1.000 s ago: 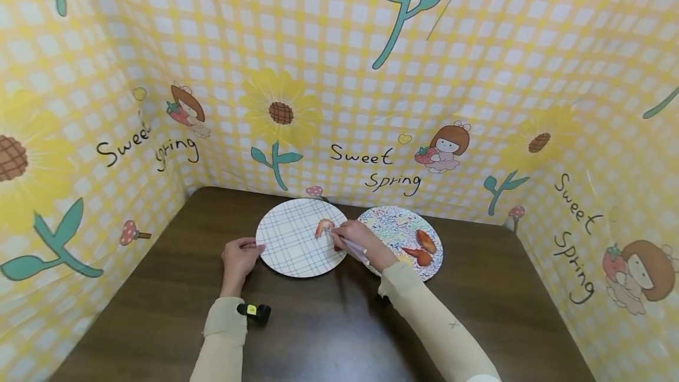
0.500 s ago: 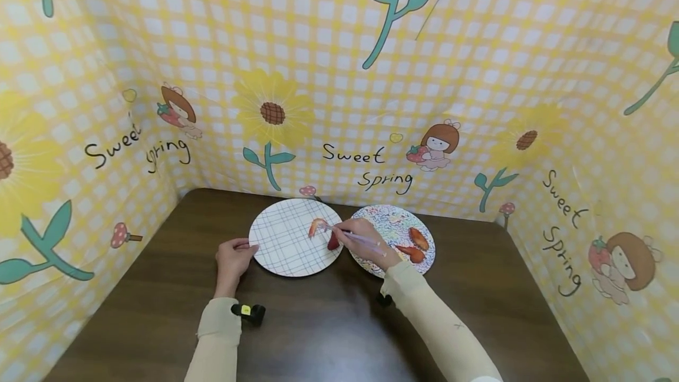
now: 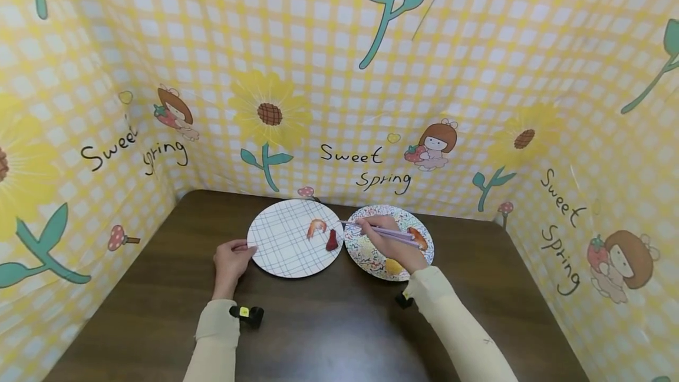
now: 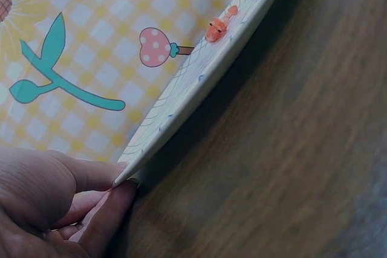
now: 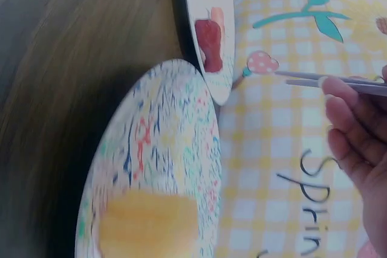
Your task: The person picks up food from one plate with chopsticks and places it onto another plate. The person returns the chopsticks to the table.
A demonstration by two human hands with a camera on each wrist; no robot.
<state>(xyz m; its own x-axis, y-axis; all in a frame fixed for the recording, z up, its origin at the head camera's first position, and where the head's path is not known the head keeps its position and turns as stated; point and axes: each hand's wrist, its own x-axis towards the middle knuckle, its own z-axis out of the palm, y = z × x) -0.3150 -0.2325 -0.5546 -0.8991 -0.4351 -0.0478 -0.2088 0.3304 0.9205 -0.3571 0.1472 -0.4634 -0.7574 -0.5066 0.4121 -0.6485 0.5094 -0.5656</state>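
Observation:
My left hand pinches the left rim of the white plate with blue grid lines; in the left wrist view, its thumb lies above the edge and fingers below. An orange-white shrimp and a dark red piece lie on that plate's right side. Over the speckled plate, my right hand holds a pair of pale purple chopsticks. Their tips point left, with nothing between them in the right wrist view. A yellow block and a browned piece, partly hidden, lie on the speckled plate.
Both plates stand side by side near the back of the brown wooden table. A yellow checked cloth with printed flowers and lettering walls in the back and both sides.
My right hand has drawn back to the right with the chopsticks, away from the shrimp and over the speckled plate. The dark red piece has come into full view. My left hand keeps its grip.

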